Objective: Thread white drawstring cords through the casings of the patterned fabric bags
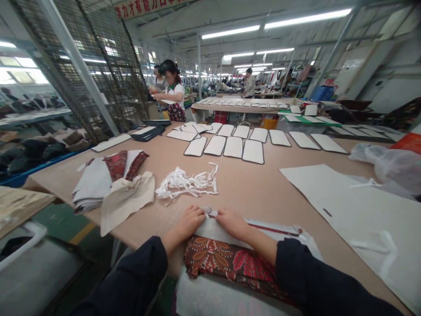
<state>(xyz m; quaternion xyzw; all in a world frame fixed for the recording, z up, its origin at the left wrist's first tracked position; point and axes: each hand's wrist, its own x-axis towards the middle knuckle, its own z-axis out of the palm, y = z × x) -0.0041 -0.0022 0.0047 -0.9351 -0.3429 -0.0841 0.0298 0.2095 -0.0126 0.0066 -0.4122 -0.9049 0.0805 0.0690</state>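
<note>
Close in front of me, a fabric panel with a grey-white backing point(217, 230) lies along the front edge of the table. My left hand point(192, 219) is closed on its far left corner, where a small crumpled whitish bit shows between my hands. Just to the right, my right hand point(232, 224) has curled fingers on the panel's far edge; the fingertips are partly hidden. Under my right forearm spreads brown patterned cloth with red flowers point(226, 259). A tangle of white fabric strips point(187, 183) lies beyond my hands.
At left sits a stack of grey pieces point(92, 184) with red patterned cloth and a cream cloth point(130, 204). Several dark-edged white panels point(215, 145) lie farther back. A large white sheet point(355, 215) and clear plastic point(394, 164) lie at right. Co-workers point(176, 94) stand beyond.
</note>
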